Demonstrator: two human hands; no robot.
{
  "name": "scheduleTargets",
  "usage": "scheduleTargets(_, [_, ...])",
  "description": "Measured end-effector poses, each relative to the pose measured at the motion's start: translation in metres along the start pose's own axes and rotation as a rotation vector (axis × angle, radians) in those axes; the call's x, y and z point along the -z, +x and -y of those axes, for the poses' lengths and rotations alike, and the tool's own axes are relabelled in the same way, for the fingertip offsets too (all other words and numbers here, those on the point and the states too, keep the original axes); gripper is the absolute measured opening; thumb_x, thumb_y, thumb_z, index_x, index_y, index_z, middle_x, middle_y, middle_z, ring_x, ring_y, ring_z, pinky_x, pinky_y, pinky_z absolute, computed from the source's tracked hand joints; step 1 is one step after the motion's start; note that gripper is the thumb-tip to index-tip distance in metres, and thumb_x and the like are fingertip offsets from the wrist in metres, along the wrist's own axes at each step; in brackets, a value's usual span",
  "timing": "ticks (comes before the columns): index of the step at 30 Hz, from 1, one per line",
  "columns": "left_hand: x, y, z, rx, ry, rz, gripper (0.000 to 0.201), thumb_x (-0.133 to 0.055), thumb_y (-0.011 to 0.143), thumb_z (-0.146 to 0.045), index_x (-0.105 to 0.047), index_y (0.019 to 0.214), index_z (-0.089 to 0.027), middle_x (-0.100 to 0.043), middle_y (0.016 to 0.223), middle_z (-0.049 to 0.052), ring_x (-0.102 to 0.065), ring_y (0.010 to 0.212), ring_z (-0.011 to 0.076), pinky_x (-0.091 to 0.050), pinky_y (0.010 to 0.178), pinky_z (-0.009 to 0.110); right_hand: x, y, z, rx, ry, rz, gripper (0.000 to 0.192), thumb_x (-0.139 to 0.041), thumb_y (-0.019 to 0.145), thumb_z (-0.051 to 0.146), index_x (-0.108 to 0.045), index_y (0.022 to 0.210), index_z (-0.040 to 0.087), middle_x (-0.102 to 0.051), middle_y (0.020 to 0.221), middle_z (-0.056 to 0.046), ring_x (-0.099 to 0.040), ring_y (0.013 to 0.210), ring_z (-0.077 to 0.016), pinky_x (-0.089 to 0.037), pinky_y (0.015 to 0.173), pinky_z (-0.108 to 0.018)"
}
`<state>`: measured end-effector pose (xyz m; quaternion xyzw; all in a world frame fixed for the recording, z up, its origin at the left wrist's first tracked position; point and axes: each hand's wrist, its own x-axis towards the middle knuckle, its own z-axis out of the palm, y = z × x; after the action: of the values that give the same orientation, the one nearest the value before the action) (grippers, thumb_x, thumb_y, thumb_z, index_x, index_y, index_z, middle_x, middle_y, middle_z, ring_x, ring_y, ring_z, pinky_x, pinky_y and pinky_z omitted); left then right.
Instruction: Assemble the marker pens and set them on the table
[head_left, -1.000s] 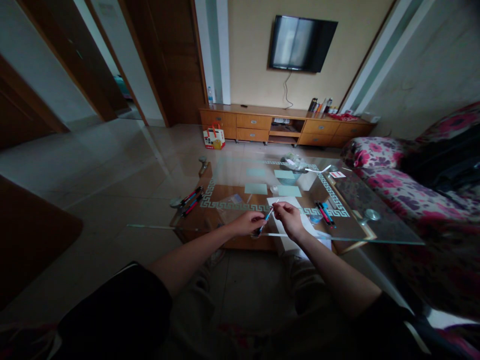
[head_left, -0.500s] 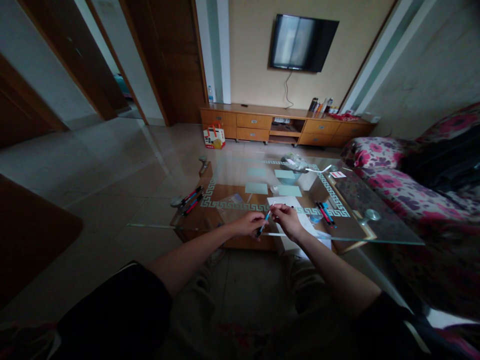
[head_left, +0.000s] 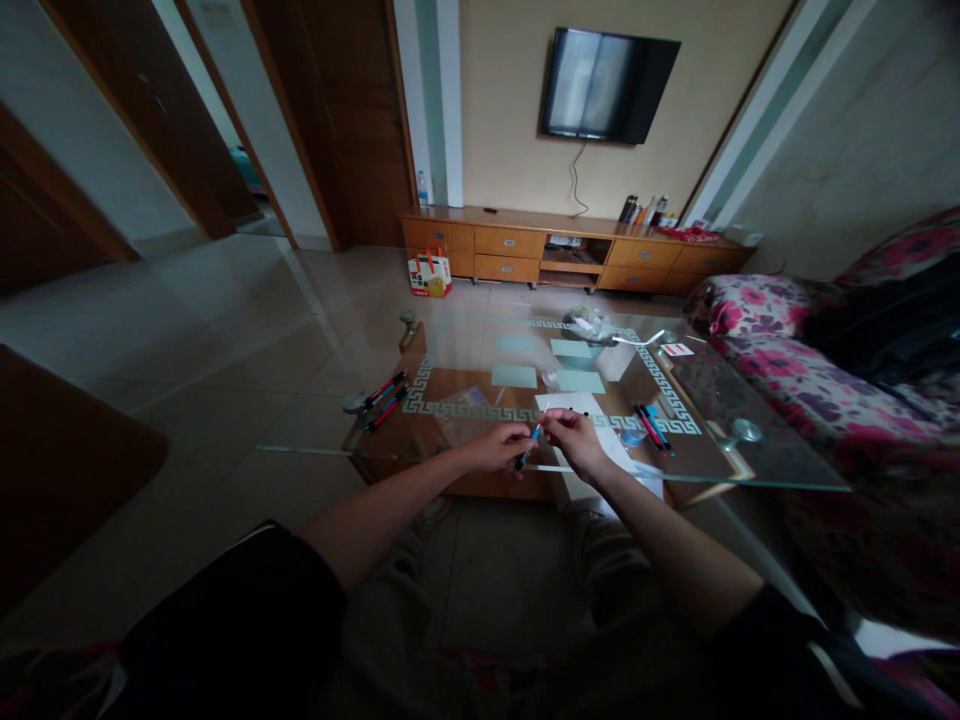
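Observation:
Over the near edge of the glass table [head_left: 300, 449], a blue pen [head_left: 535, 432] is held at a slant between both hands. My left hand [head_left: 499, 448] is closed around its lower, darker barrel. Fingers pinched, my right hand [head_left: 571, 436] grips the upper end, where a thin white piece like a refill sticks up. The exact grip of the right fingertips is too small to make out. Several red, blue and black pens [head_left: 652, 428] lie to the right of my right hand. Another group of pens [head_left: 385, 400] lies left of my left hand.
Below my hands, a white box [head_left: 581, 490] shows by the table edge. Toward the far side of the tabletop are a bowl with a plastic bag [head_left: 589, 322] and a red-and-white card [head_left: 676, 350]. A floral sofa [head_left: 780, 365] stands at the right, a TV cabinet [head_left: 510, 243] beyond.
Almost nothing differs: both hands keep the same grip on the pen in the same place. The view has shifted very slightly.

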<state>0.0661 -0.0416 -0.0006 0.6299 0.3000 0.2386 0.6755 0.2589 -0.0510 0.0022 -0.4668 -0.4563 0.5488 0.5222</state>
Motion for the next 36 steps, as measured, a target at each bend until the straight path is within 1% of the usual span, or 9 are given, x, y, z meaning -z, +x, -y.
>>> scheduleTargets(4, [0.003, 0.002, 0.006, -0.001, -0.010, 0.007, 0.040, -0.064, 0.083, -0.054, -0.053, 0.087, -0.017, -0.052, 0.076, -0.002, -0.059, 0.064, 0.0113, -0.060, 0.061, 0.031, -0.001, -0.001, 0.001, 0.000, -0.004, 0.002, 0.042, -0.083, 0.064, 0.051, -0.072, 0.084, 0.016, -0.066, 0.069, -0.001, -0.049, 0.054, -0.0093, -0.038, 0.052, -0.023])
scheduleTargets(9, [0.005, 0.003, 0.012, -0.022, 0.012, -0.004, 0.039, -0.065, 0.083, -0.054, -0.053, 0.085, -0.017, -0.051, 0.074, -0.003, -0.060, 0.063, 0.0117, -0.060, 0.062, 0.033, -0.004, -0.002, 0.005, 0.000, -0.016, -0.010, 0.039, -0.082, 0.065, 0.051, -0.071, 0.082, 0.018, -0.066, 0.069, -0.001, -0.046, 0.054, -0.0091, -0.035, 0.049, -0.022])
scheduleTargets(12, [0.005, 0.002, 0.009, -0.012, 0.012, -0.008, 0.040, -0.066, 0.082, -0.054, -0.054, 0.085, -0.017, -0.050, 0.074, -0.003, -0.059, 0.064, 0.0114, -0.060, 0.062, 0.032, -0.004, -0.003, 0.007, -0.007, -0.030, -0.022, 0.039, -0.082, 0.065, 0.051, -0.072, 0.082, 0.018, -0.067, 0.071, -0.001, -0.045, 0.053, -0.0091, -0.033, 0.048, -0.022])
scheduleTargets(16, [0.004, -0.001, 0.001, 0.009, -0.009, -0.023, 0.040, -0.066, 0.082, -0.055, -0.055, 0.087, -0.017, -0.048, 0.075, -0.003, -0.056, 0.067, 0.0115, -0.059, 0.060, 0.030, -0.005, -0.004, 0.006, -0.013, -0.036, -0.012, 0.038, -0.082, 0.065, 0.051, -0.072, 0.081, 0.018, -0.061, 0.061, 0.002, -0.040, 0.050, -0.0084, -0.028, 0.047, -0.022])
scheduleTargets(21, [0.003, -0.003, -0.004, 0.023, -0.007, -0.012, 0.040, -0.066, 0.082, -0.055, -0.055, 0.091, -0.017, -0.046, 0.075, -0.004, -0.053, 0.069, 0.0114, -0.058, 0.058, 0.027, -0.006, -0.005, 0.008, -0.008, -0.051, -0.008, 0.036, -0.081, 0.065, 0.049, -0.072, 0.082, 0.018, -0.057, 0.059, 0.003, -0.039, 0.051, -0.0089, -0.028, 0.048, -0.022])
scheduleTargets(25, [0.004, -0.001, 0.001, -0.019, 0.052, -0.021, 0.039, -0.063, 0.084, -0.054, -0.056, 0.091, -0.016, -0.051, 0.077, -0.002, -0.056, 0.069, 0.0111, -0.055, 0.054, 0.021, -0.007, -0.006, 0.011, -0.010, -0.062, 0.006, 0.038, -0.080, 0.065, 0.051, -0.072, 0.082, 0.018, -0.057, 0.058, 0.003, -0.039, 0.051, -0.0090, -0.028, 0.048, -0.023])
scheduleTargets(30, [0.008, 0.005, 0.011, -0.034, 0.110, -0.018, 0.039, -0.064, 0.084, -0.053, -0.058, 0.087, -0.015, -0.061, 0.074, 0.000, -0.060, 0.056, 0.0108, -0.052, 0.052, 0.023, -0.009, -0.008, 0.012, -0.014, -0.071, 0.039, 0.038, -0.079, 0.066, 0.052, -0.072, 0.081, 0.018, -0.058, 0.062, 0.003, -0.039, 0.053, -0.0089, -0.029, 0.049, -0.023])
scheduleTargets(33, [0.009, 0.007, 0.013, -0.084, 0.070, 0.001, 0.039, -0.069, 0.082, -0.050, -0.056, 0.088, -0.014, -0.065, 0.075, 0.002, -0.065, 0.061, 0.0129, -0.054, 0.058, 0.025, -0.010, -0.008, 0.011, -0.003, -0.085, 0.059, 0.036, -0.078, 0.068, 0.051, -0.073, 0.082, 0.018, -0.060, 0.063, 0.002, -0.042, 0.054, -0.0093, -0.032, 0.051, -0.023])
scheduleTargets(36, [0.007, 0.007, 0.011, -0.117, -0.024, -0.011, 0.045, -0.077, 0.075, -0.045, -0.050, 0.096, -0.016, -0.066, 0.079, 0.002, -0.069, 0.069, 0.0161, -0.055, 0.061, 0.027, -0.011, -0.008, 0.010, 0.012, -0.124, 0.083, 0.035, -0.076, 0.070, 0.050, -0.074, 0.083, 0.018, -0.059, 0.062, 0.002, -0.044, 0.055, -0.0098, -0.034, 0.052, -0.023])
